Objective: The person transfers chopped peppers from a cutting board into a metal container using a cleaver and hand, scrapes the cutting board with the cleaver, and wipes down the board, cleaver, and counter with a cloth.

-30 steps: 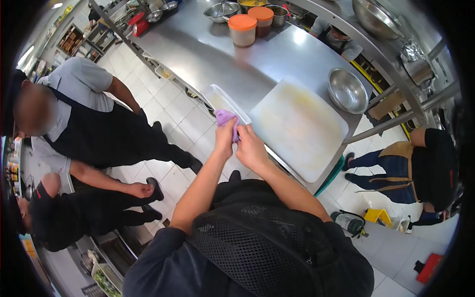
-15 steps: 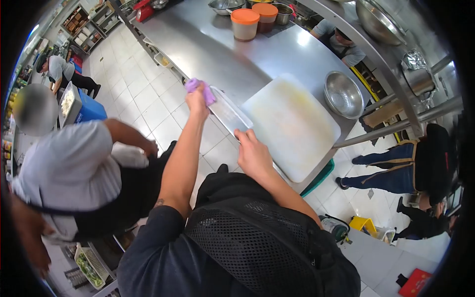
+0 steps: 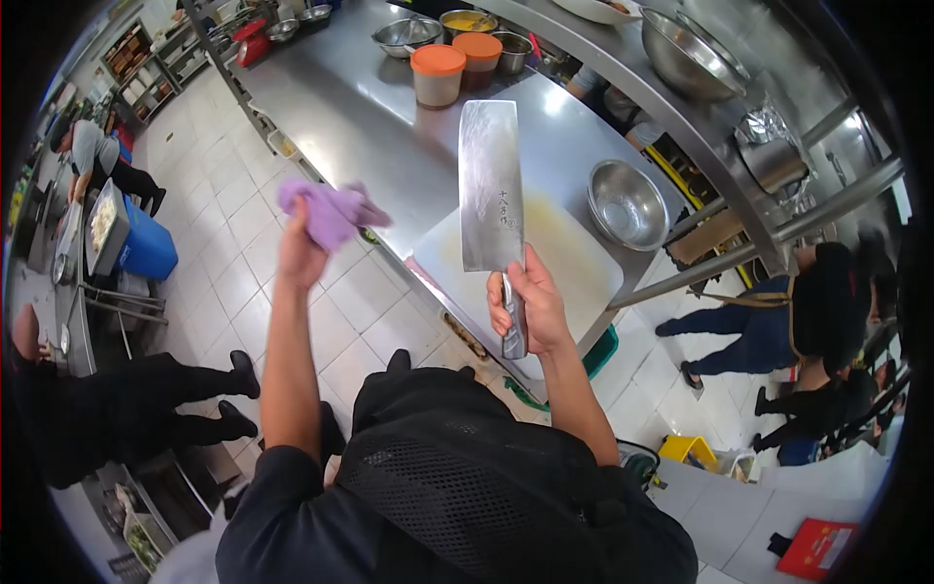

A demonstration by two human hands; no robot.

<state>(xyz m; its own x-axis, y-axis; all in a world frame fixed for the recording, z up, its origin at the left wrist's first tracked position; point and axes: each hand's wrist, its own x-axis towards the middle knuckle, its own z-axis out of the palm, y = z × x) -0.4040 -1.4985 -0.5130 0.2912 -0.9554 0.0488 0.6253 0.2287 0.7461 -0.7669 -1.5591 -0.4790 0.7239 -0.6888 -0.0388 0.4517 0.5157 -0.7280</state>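
Note:
My right hand (image 3: 537, 310) grips a cleaver (image 3: 490, 190) by its handle. The broad steel blade stands up with its flat side facing me, smeared in places and marked with dark characters. Off to the left, apart from the blade, my left hand (image 3: 302, 253) is closed around a crumpled purple cloth (image 3: 334, 212), held over the floor beside the table edge. Behind the cleaver a white cutting board (image 3: 574, 258) with yellowish stains lies on the steel table (image 3: 360, 117).
A steel bowl (image 3: 628, 204) sits right of the board. Containers with orange lids (image 3: 438, 60) stand at the back of the table. An overhead shelf (image 3: 623, 73) crosses the right side. One person (image 3: 136, 409) is close on the left; another (image 3: 769, 326) stands at right.
The cloth has come off the cleaver and moved left with my left hand. My right hand has turned the blade upright, flat side toward me. The person at my left has moved away.

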